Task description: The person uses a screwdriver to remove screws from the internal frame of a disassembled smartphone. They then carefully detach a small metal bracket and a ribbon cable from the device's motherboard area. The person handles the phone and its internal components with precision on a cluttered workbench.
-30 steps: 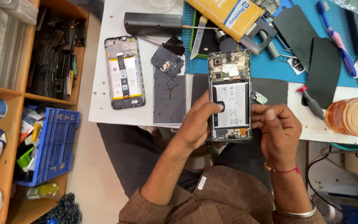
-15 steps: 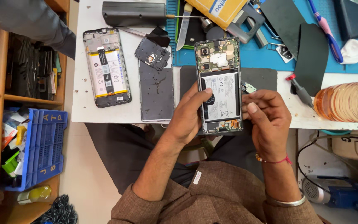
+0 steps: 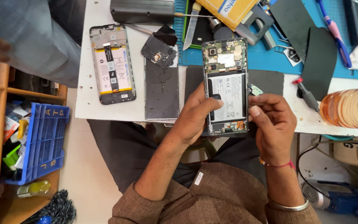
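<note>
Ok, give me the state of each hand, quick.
Left hand: closed on the opened grey phone with exposed white battery.
Right hand: fingers curled at the phone's right edge; grip unclear.

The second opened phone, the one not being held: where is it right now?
In the head view, the second opened phone lies on the white table's left part, left of the detached back cover.

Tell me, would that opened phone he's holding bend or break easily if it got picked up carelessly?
Probably stiff: the opened phone keeps its flat shape, held only by the left hand and right hand at its lower end. Likely fragile, since the circuit board and battery lie bare. It seems unlikely to roll, being a flat slab.
</note>
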